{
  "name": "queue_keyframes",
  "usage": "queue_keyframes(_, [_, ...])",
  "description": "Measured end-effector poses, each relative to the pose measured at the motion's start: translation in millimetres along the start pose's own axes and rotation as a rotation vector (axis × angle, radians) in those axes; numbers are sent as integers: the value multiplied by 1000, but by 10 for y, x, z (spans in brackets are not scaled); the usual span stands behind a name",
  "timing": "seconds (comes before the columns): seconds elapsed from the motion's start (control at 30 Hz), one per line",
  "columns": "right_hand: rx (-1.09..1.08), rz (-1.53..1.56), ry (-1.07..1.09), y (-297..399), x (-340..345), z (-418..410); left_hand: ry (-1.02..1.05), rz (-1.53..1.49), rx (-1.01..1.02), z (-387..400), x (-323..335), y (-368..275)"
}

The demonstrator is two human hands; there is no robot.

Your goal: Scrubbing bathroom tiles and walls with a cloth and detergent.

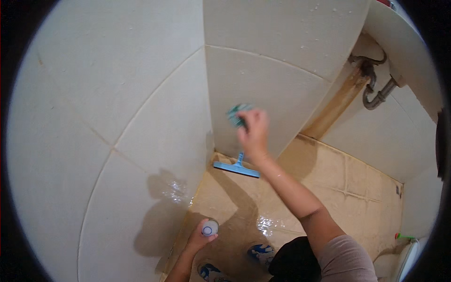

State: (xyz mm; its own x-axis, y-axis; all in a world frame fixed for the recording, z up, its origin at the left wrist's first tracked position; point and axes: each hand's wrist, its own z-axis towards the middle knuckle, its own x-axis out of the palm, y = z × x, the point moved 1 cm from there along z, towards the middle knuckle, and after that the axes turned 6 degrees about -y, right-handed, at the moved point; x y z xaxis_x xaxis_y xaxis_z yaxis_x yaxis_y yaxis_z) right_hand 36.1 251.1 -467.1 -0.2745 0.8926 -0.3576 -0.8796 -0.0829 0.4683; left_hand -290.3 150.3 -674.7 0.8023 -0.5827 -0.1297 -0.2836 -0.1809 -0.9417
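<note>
My right hand (256, 135), blurred, grips a green and white scrubbing cloth or pad (236, 116) in front of the tiled wall panel right of the corner. Whether the pad touches the wall I cannot tell. Lower down, my left hand (198, 237) has its fingers around a small whitish cup or bottle (210, 228), seen from above with a blue ring on its top. Below my right hand, a light blue floor squeegee (236, 169) rests near the corner where the walls meet the floor. My right forearm hides part of its handle side.
The tan tiled floor (229, 197) looks wet and shiny in places. A white washbasin (415, 67) juts out at upper right, with a metal drain trap (375, 102) below. A toilet (405, 262) stands at lower right, by a green-handled item (405, 236). Blue slippers (261, 251) are on my feet.
</note>
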Motion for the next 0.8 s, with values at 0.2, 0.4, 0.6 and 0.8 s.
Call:
queue_keyframes(0.2, [-458,-724,-185,-507,-799,575,207,22,-35,215,126,-129])
queue_keyframes(0.4, [-785,-597,364,-384,-805,687,388,112,-118,358,53,-254])
queue_keyframes(0.6, [-667,-816,-195,-100,-218,1407,521,244,-81,538,-263,-659])
queue_keyframes(0.8, [-1048,-618,760,-284,125,558,318,76,-29,1388,86,-1161])
